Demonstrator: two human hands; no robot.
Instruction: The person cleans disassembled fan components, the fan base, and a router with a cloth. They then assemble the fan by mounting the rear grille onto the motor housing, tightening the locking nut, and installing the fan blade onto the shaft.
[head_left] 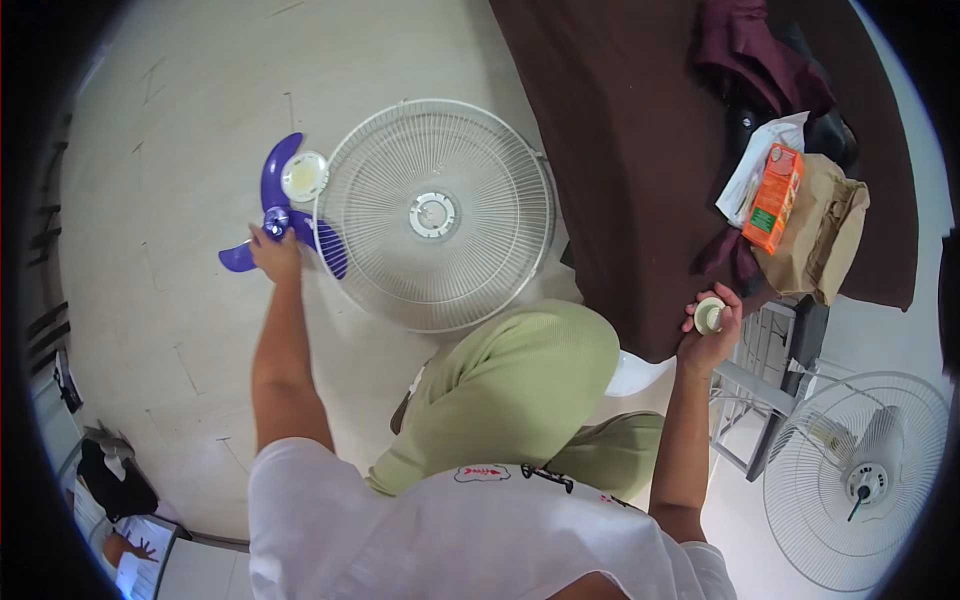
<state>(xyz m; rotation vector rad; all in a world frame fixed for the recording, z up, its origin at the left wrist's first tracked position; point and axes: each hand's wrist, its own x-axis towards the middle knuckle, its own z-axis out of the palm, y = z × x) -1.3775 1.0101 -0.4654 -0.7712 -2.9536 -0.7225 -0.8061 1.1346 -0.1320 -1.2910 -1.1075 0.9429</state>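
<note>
My left hand [276, 257] reaches down to the purple fan blade [272, 178] on the floor, its fingers closed at the blade's hub. Next to the upper blade lies a white round disc [304, 176] with a yellowish centre. A round white wire fan grille [480, 165] lies flat to the right, its rim partly over one blade. Off to the right, my right hand [712, 335] holds a small cream round cap [709, 315] in curled fingers, near the edge of the brown-covered surface.
On the brown cloth [630, 160] lie an orange carton [773, 198], a brown paper bag [822, 225], papers and a maroon cloth [760, 60]. A caged fan section [865, 490] with a motor shaft stands at lower right. Another person's hand [138, 548] shows at lower left.
</note>
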